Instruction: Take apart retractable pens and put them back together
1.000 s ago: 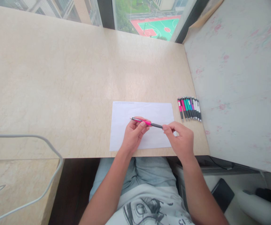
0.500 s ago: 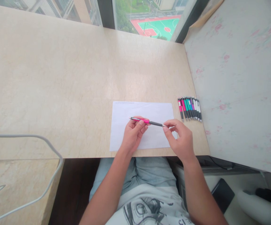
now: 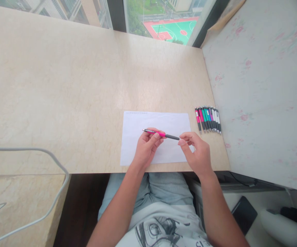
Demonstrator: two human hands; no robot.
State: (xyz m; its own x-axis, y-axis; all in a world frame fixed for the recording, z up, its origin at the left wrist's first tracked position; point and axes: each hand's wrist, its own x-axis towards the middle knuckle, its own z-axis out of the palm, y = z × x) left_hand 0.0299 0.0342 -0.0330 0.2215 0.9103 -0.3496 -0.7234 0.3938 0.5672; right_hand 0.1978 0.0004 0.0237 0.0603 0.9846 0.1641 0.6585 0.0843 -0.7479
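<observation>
A pink pen (image 3: 161,134) with a dark grip lies nearly level above a white sheet of paper (image 3: 133,151), its tip end to the right. Thumb and fingers of my left hand (image 3: 148,145) are closed around its pink barrel. At the other end, my right hand (image 3: 196,151) pinches the pen's metal tip between thumb and forefinger, and the fingertips cover most of that tip. Right of the paper, several pens (image 3: 207,119) in pink, green, blue, purple and white lie side by side in a row.
The pale desk (image 3: 73,85) ends at a flower-patterned wall panel (image 3: 253,96) on the right and a window (image 3: 164,24) behind. A grey cable (image 3: 61,168) loops over the desk's left front. Below on the right lies a dark flat object (image 3: 244,215).
The pen and my left hand have shifted very slightly to the right. My right fingers have moved a little on the tip, which shows less now. The row of pens has stayed put.
</observation>
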